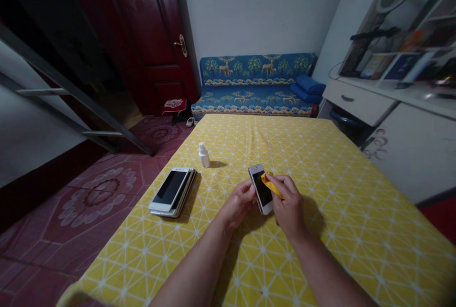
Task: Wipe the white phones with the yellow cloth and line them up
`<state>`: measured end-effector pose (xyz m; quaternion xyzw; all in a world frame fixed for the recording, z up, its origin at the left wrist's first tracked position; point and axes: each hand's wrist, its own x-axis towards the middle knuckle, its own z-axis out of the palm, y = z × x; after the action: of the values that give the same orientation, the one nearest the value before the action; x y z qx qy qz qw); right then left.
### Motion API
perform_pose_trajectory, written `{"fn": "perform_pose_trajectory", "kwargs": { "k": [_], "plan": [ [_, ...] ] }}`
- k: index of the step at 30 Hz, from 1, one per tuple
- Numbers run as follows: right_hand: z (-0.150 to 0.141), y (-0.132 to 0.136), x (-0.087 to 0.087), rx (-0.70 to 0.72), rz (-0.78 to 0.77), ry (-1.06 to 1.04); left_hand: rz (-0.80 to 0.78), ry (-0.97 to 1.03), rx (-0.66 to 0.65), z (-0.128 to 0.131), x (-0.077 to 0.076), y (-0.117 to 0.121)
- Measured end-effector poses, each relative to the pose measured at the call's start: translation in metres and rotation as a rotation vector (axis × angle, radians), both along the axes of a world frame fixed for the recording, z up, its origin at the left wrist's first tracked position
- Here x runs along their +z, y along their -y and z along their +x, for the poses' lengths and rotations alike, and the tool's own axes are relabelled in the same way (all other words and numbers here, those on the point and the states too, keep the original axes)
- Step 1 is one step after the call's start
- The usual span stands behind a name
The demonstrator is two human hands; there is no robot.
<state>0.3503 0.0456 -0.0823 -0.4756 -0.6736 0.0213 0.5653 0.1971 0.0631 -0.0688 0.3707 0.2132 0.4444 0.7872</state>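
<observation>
My left hand (238, 204) grips a white smartphone (261, 189) by its edge and holds it tilted above the table. The phone's dark screen faces up and to the right. My right hand (289, 206) pinches a yellow cloth (272, 185), pressing it against the phone's screen. To the left, a stack of several smartphones (172, 192) lies on the yellow patterned tablecloth (313, 174), the top one white-framed with a dark screen. A small white spray bottle (204, 155) stands upright beyond them, out of reach of both hands' current contact.
The table's left edge borders a red patterned floor (96, 197). A blue deer-patterned sofa (253, 86) stands beyond the far edge, beside a dark red door (149, 36). A white drawer unit (358, 101) with shelves stands at the right.
</observation>
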Motion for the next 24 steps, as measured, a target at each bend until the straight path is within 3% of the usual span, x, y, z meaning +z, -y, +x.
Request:
{"fn": "perform_pose_trajectory", "kwargs": {
  "k": [8, 17, 24],
  "plan": [
    [-0.003, 0.004, 0.008, 0.029, 0.062, -0.003, 0.025, -0.070, -0.089, 0.003, -0.002, 0.003],
    [0.003, -0.002, 0.006, -0.041, -0.035, -0.157, 0.033, -0.066, -0.147, 0.001, 0.000, 0.000],
    [0.005, -0.001, 0.014, 0.001, -0.093, -0.305, -0.088, -0.108, -0.148, 0.002, -0.001, 0.001]
  ]
}}
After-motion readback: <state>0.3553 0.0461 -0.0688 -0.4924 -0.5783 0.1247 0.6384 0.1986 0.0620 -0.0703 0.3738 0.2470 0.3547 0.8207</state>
